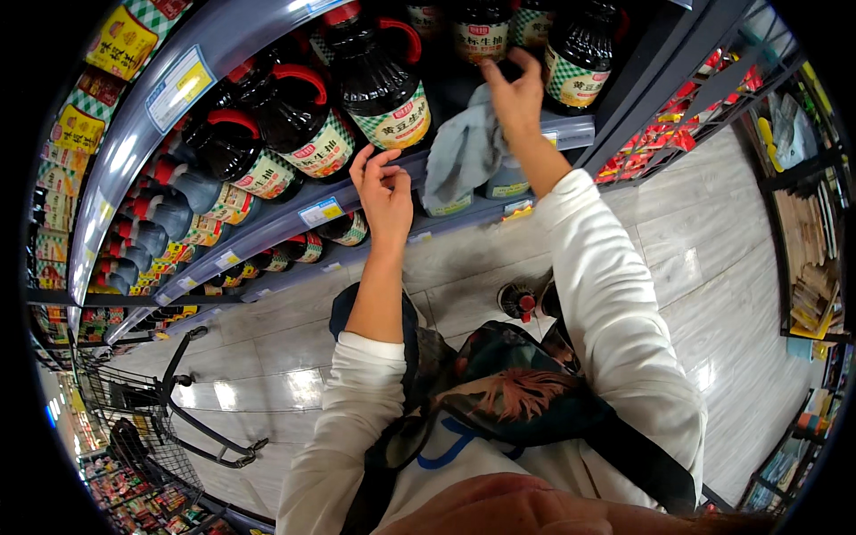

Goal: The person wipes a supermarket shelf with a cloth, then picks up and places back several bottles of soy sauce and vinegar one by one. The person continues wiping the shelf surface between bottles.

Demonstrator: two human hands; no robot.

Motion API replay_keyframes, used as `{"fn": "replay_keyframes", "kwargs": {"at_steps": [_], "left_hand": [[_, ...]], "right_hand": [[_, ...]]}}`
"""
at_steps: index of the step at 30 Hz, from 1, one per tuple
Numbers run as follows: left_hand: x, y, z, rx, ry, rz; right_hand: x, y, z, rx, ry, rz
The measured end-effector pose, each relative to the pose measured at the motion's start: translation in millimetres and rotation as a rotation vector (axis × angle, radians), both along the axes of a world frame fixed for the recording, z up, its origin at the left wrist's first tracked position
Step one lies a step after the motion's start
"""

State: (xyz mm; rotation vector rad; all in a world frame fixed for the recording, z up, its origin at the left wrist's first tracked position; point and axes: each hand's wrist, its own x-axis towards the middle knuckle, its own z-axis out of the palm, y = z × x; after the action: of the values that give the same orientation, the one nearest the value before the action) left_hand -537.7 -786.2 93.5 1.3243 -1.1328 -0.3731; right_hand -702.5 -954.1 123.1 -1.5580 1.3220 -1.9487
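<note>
My left hand (pixel 384 194) is at the shelf's front edge, fingers loosely curled, just below a large dark bottle of soy sauce with a red handle (pixel 384 87). Nothing shows in it. My right hand (pixel 518 97) reaches over the shelf at a gap between bottles, near another soy sauce bottle (pixel 481 33). A grey-blue cloth (pixel 465 150) hangs over the shelf edge beside the right hand; whether the fingers grip it cannot be told. Right of that hand stands a further soy sauce bottle (pixel 578 63).
More bottles (pixel 314 144) line the shelf to the left, with others on lower shelves. A dark-capped floor bottle with a red top (pixel 518 302) stands near my feet. A wire shopping cart (pixel 140 428) is at lower left. A black mesh rack (pixel 675 120) adjoins the shelf.
</note>
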Motion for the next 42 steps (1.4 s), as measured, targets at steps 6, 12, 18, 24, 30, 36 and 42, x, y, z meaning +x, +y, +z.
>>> {"fn": "replay_keyframes", "kwargs": {"at_steps": [6, 12, 18, 24, 30, 36, 42], "left_hand": [[3.0, 6.2, 8.0, 0.035, 0.018, -0.012], [0.2, 5.7, 12.0, 0.049, 0.043, -0.042], [1.8, 5.8, 8.6, 0.043, 0.041, -0.013], [-4.7, 4.2, 12.3, 0.039, 0.024, 0.018], [0.8, 7.7, 13.2, 0.068, 0.013, 0.039], [-0.1, 5.1, 10.7, 0.052, 0.029, 0.005], [2.3, 7.4, 11.3, 0.042, 0.046, -0.015]], "right_hand": [[-8.3, -55.1, 7.4, 0.238, 0.355, 0.099], [-17.2, -95.8, -4.2, 0.34, 0.401, 0.128], [-15.1, -74.2, 6.6, 0.31, 0.447, 0.124], [-2.2, -50.2, 6.8, 0.191, 0.32, 0.274], [39.1, -37.6, 22.5, 0.385, 0.497, 0.543], [66.1, -64.4, 13.9, 0.206, 0.642, 0.784], [82.5, -65.9, 27.4, 0.227, 0.705, 0.878]]}}
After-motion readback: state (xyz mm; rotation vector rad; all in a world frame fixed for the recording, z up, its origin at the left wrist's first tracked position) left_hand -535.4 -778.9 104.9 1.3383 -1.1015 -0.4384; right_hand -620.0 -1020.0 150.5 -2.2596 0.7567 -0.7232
